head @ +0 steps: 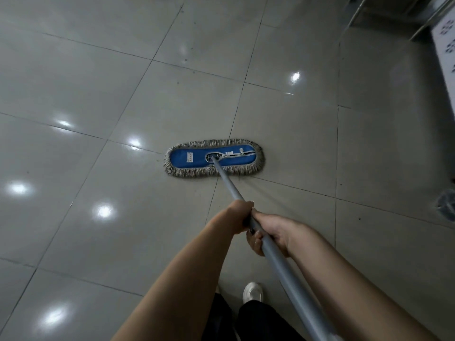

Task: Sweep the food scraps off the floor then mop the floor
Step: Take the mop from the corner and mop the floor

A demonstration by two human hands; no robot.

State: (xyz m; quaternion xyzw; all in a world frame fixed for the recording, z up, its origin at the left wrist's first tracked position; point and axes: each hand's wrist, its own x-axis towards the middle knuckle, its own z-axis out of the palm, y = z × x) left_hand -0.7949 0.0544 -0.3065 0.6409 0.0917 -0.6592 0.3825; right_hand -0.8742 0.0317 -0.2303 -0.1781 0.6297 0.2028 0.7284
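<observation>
both arms reach forward, the left hand and right hand wrapped tight around the grey mop handle, one just ahead of the other, while the blue fringed mop head lies flat on the glossy tiled floor, ahead of a white shoe.

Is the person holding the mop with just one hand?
No, both the left hand and the right hand grip the mop handle.
</observation>
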